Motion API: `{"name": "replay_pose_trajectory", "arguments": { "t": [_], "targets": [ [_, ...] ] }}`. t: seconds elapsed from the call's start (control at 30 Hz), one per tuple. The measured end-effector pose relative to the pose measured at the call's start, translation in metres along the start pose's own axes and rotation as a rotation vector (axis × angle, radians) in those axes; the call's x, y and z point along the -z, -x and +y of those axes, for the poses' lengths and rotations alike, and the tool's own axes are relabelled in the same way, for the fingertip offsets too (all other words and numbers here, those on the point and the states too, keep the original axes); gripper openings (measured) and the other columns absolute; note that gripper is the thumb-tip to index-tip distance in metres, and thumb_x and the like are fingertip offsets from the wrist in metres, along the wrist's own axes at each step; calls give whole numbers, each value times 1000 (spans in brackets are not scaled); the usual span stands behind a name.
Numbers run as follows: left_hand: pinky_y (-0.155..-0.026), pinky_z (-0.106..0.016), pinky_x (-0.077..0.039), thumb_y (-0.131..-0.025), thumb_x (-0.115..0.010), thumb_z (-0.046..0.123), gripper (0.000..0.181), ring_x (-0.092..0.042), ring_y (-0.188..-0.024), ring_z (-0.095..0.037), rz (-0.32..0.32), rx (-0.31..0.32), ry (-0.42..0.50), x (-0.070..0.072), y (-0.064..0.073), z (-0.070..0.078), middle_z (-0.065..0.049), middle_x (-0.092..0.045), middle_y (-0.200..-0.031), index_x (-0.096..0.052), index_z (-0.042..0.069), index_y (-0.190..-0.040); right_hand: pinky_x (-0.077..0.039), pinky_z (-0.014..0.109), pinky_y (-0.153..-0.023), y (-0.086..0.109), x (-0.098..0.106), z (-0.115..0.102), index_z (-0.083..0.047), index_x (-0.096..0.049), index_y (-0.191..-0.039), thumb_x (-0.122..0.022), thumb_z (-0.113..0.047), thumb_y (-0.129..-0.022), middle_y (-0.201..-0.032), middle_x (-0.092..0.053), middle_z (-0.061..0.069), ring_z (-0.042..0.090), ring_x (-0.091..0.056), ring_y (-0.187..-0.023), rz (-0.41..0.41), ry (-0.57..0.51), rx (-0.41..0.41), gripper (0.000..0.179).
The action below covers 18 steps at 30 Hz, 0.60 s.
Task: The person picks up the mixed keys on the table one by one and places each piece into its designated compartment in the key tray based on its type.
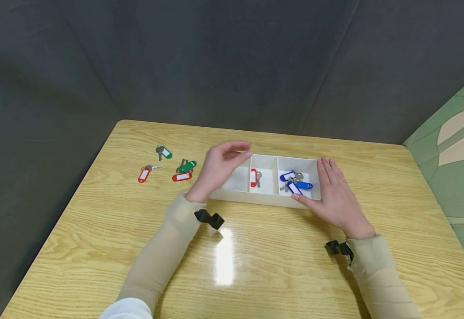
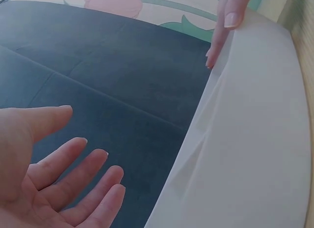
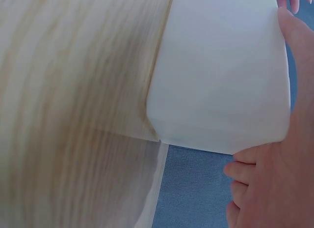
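A white box [image 1: 252, 198] with three compartments sits on the wooden table. My right hand [image 1: 337, 201] rests against its right end, fingers straight along the end wall and thumb at the front rim. The right wrist view shows that thumb [image 3: 294, 31] on the box's edge. Above the left compartment, my left hand [image 1: 222, 166] hovers with nothing in it; its fingers [image 2: 73, 174] are spread and loosely bent in the left wrist view. A key with a red tag [image 1: 253, 177] lies in the middle compartment. Keys with blue tags [image 1: 304, 185] are piled in the right one.
Left of the box, keys with tags lie on the table [image 1: 256, 266]: a green tag [image 1: 166, 153] at the back, a red tag [image 1: 144, 175] at far left, and a green tag [image 1: 187, 167] beside another red tag [image 1: 182, 177]. A dark padded wall [image 1: 216, 66] stands behind.
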State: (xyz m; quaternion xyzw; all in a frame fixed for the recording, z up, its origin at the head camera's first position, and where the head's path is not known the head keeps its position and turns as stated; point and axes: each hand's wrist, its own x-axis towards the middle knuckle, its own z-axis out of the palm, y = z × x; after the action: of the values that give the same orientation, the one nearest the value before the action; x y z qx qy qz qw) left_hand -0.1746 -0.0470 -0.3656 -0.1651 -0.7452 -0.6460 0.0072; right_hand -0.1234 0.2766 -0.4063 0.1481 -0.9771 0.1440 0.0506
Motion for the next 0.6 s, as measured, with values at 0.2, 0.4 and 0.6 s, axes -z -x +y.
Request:
{"name": "replay_pose_trajectory", "arguments": {
  "t": [0.2,0.4,0.6],
  "targets": [
    [-93,-31,-52,-97,-73,20,30,-68,-103,-14,41,-15,8,10,3,3,1,-71,-118,-72,8,-125,-4,51,-122,0,0,-1,6,-11,-160,-63,-67,-90,-165,-10,27,39,-3,-153,6,-3,6,114],
    [-94,-31,-52,-97,-74,21,34,-67,-104,-15,65,-8,2,21,6,5,1,-70,-119,-71,6,-127,-3,50,-122,0,0,0,6,-11,-159,-63,-67,-90,-165,-10,27,39,-2,-153,5,-3,4,114],
    [-95,-32,-52,-97,-74,22,33,-66,-105,-15,90,-7,-7,34,11,5,0,-69,-121,-71,8,-127,-4,51,-122,0,0,-1,6,-11,-159,-63,-67,-89,-165,-10,27,39,-2,-153,6,-2,1,114]
  ]
}}
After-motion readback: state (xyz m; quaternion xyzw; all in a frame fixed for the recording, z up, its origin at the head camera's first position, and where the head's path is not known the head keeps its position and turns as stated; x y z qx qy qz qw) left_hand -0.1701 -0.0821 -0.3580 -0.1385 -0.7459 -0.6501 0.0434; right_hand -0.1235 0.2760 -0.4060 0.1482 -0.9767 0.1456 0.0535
